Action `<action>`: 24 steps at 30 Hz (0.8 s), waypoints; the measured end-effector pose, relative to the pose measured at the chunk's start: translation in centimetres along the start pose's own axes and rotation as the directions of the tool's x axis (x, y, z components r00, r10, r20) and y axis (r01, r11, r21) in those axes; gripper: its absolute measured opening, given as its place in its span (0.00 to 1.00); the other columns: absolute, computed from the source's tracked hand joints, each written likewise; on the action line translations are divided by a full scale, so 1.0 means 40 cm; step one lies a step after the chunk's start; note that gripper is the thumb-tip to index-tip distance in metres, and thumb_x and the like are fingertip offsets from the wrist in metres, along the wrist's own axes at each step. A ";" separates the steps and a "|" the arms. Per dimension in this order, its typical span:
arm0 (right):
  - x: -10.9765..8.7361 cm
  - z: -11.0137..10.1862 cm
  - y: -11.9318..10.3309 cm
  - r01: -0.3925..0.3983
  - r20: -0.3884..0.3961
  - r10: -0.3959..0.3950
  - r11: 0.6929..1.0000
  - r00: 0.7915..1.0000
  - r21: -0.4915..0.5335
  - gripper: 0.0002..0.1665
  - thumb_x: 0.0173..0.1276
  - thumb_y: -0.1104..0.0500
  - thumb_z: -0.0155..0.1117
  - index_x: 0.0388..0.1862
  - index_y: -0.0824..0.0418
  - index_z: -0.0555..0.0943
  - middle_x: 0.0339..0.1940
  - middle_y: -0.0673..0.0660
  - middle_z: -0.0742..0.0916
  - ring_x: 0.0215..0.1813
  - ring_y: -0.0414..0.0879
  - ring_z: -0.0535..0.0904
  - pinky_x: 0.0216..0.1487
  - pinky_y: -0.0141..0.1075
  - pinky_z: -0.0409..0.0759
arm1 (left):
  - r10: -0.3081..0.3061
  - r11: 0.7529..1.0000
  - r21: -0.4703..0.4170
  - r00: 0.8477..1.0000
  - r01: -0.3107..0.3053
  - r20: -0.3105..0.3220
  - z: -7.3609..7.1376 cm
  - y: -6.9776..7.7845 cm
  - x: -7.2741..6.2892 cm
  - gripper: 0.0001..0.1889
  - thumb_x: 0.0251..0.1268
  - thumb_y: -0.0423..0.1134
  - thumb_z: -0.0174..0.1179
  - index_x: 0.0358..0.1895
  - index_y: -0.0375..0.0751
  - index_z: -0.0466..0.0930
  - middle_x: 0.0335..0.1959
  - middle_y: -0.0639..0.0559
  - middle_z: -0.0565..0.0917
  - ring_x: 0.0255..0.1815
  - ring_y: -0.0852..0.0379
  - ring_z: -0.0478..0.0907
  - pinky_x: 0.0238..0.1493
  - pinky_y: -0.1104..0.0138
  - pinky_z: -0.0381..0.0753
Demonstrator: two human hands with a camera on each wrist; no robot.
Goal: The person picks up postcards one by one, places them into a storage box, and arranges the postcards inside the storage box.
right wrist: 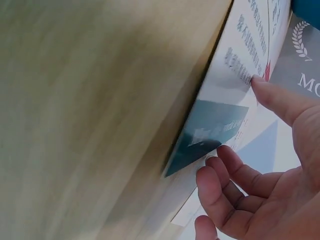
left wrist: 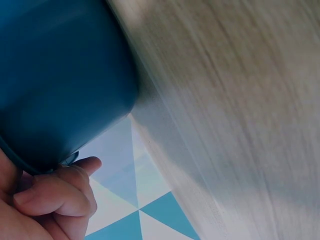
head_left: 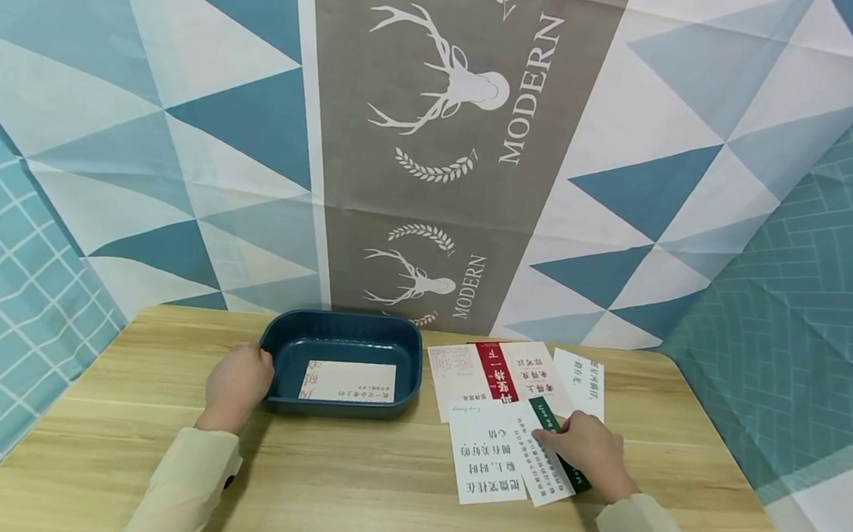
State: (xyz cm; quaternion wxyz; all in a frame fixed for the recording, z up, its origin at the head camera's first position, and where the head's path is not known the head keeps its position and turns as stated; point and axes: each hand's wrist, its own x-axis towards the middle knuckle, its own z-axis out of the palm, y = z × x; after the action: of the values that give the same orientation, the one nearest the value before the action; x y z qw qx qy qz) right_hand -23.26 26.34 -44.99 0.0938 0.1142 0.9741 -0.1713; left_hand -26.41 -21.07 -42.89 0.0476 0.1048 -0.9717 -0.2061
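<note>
A dark blue tray (head_left: 385, 411) stands at the back of the table, with a white printed card (head_left: 349, 370) in it. My left hand (head_left: 239, 381) grips the tray's left rim; in the left wrist view its curled fingers (left wrist: 60, 195) lie at the rim. At the right, my right hand (head_left: 592, 453) holds a white card with a green band (head_left: 537, 467), the thumb on its printed face and the fingertips at its green edge. Beneath or beside it lie a white card with large text (head_left: 484, 463), a red-banded card (head_left: 456, 373) and a small white card (head_left: 588, 383).
The wooden table (head_left: 348, 494) reaches back to a patterned cloth (head_left: 432, 200) with deer heads and triangles. Blue tiled-pattern cloth hangs at both sides. The cards overlap to the right of the tray.
</note>
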 end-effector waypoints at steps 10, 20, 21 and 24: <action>-0.004 0.001 -0.005 -0.023 -0.002 0.023 0.999 1.000 0.036 0.29 0.51 0.40 0.69 0.32 0.66 0.78 0.26 0.55 0.80 0.29 0.47 0.73 0.33 0.39 0.64 | 0.008 1.000 0.004 1.000 -0.008 -0.007 -0.001 0.003 -0.003 0.20 0.70 0.38 0.37 0.40 0.23 0.76 0.35 0.31 0.79 0.27 0.45 0.74 0.30 0.52 0.76; 0.001 0.005 0.004 -0.053 0.023 0.051 0.992 0.998 0.113 0.27 0.51 0.41 0.69 0.30 0.65 0.78 0.26 0.56 0.80 0.28 0.46 0.74 0.26 0.36 0.65 | 0.008 1.000 0.003 1.000 -0.008 -0.010 0.001 0.000 -0.004 0.20 0.70 0.38 0.37 0.38 0.24 0.76 0.35 0.31 0.79 0.27 0.45 0.74 0.30 0.52 0.75; 0.001 0.005 0.005 -0.051 0.021 0.049 0.991 0.999 0.121 0.27 0.51 0.42 0.69 0.30 0.65 0.78 0.25 0.56 0.80 0.27 0.46 0.74 0.26 0.36 0.65 | 0.009 1.000 0.005 1.000 -0.009 -0.012 0.002 -0.001 -0.004 0.20 0.71 0.38 0.37 0.37 0.24 0.76 0.35 0.31 0.79 0.27 0.45 0.74 0.30 0.51 0.76; 0.001 0.003 0.006 -0.054 0.020 0.051 0.988 0.998 0.145 0.27 0.51 0.42 0.70 0.31 0.66 0.76 0.26 0.57 0.80 0.27 0.46 0.74 0.26 0.35 0.65 | 0.008 1.000 0.005 1.000 -0.008 -0.014 0.003 -0.002 -0.003 0.20 0.71 0.38 0.37 0.37 0.25 0.76 0.35 0.31 0.79 0.28 0.45 0.74 0.31 0.51 0.76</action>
State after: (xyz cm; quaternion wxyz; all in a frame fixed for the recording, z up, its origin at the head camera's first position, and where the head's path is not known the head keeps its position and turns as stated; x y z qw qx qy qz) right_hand -23.22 26.52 -45.18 0.0975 0.1449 0.9548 -0.2403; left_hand -26.30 -21.06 -43.03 0.0547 0.1024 -0.9724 -0.2026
